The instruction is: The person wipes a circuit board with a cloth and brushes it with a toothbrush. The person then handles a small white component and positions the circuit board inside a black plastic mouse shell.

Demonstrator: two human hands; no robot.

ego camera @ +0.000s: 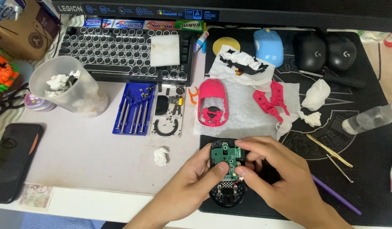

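Both my hands are on an opened computer mouse base (227, 193), black with a green circuit board (226, 156) inside, at the near edge of the black desk mat (365, 169). My left hand (191, 182) grips its left side, thumb on the board. My right hand (274, 174) pinches at the board's right side with thumb and forefinger. The pink top shell (211, 99) of the mouse lies upside down on white tissue just beyond, with a pink inner frame piece (270, 99) to its right.
A blue screwdriver set (134, 109) and a parts tray (168, 111) lie left of the shell. Behind are a keyboard (123, 51), a blue mouse (268, 46), two black mice (325, 51). A plastic cup (68, 87), phone (11, 159), spray bottle (370, 118), tweezers (329, 150) surround.
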